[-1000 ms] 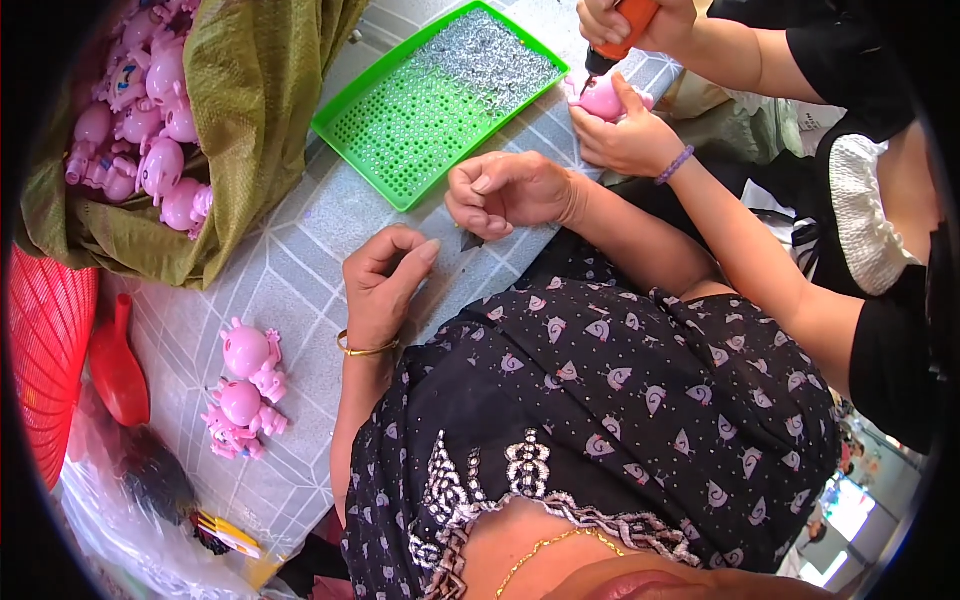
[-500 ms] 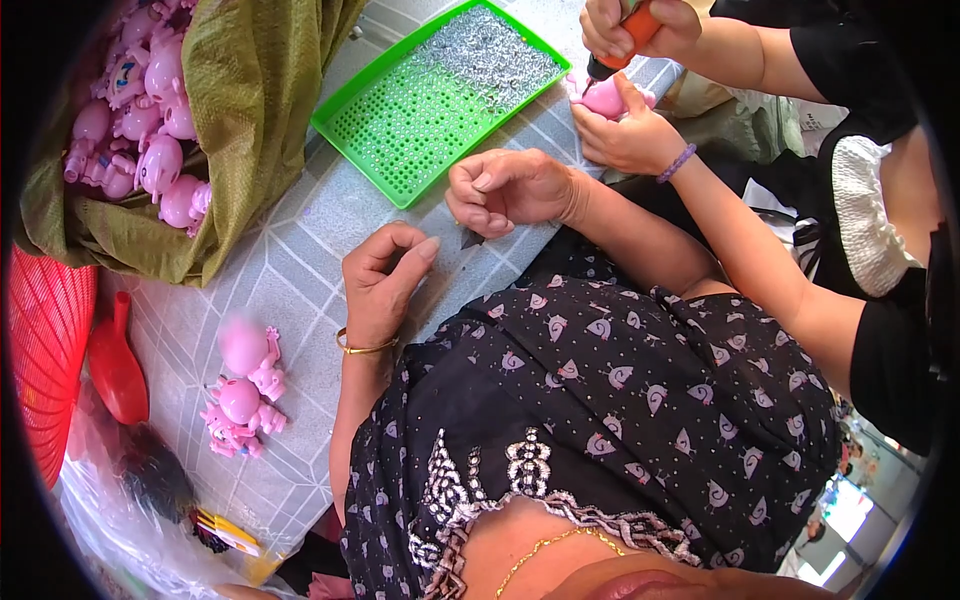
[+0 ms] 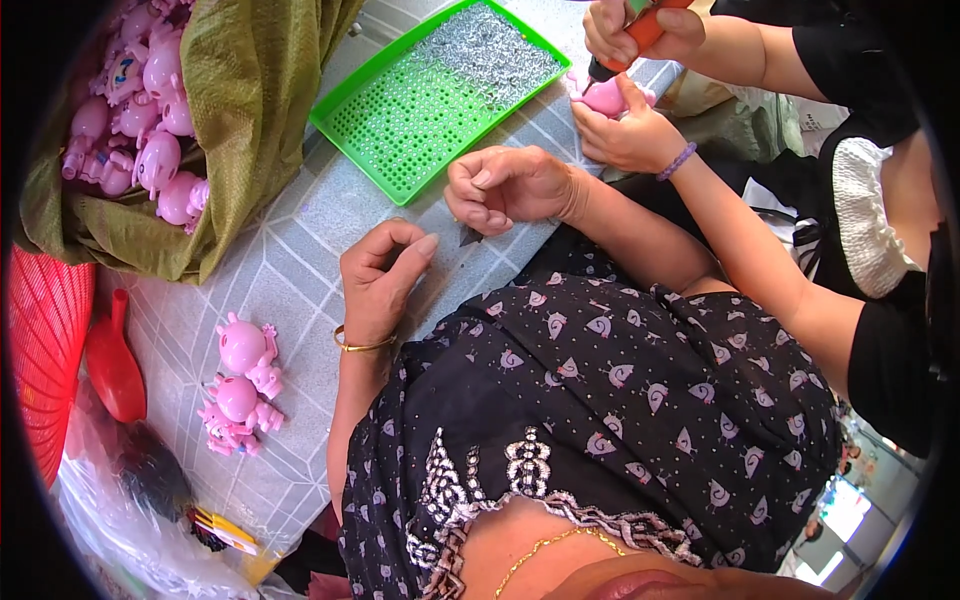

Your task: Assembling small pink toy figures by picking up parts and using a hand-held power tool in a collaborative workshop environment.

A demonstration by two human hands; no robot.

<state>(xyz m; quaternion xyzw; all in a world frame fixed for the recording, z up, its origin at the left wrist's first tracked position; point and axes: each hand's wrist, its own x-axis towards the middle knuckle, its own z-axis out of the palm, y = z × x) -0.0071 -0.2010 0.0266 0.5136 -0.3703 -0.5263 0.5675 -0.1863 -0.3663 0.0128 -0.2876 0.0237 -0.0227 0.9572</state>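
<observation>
My left hand [image 3: 385, 268] rests at the table's near side, its fingers curled in and its thumb lying forward. To the right of it, my right hand [image 3: 512, 190] lies loosely curled below the green tray, near a corner of it. Neither hand shows anything in its grip. The green perforated tray [image 3: 345, 108] has a heap of small silver screws [image 3: 490, 55] at its far end. On the table left of my left hand sits a small cluster of glossy pink toy figures [image 3: 242, 345].
Beside me at right, another person's hands [image 3: 640, 135] hold an orange power screwdriver [image 3: 640, 35] against a pink toy [image 3: 605, 97]. An olive woven sack [image 3: 245, 90] of pink toys stands far left. A red mesh basket [image 3: 45, 350], red scoop [image 3: 115, 365] and clear plastic bag [image 3: 110, 500] line the left.
</observation>
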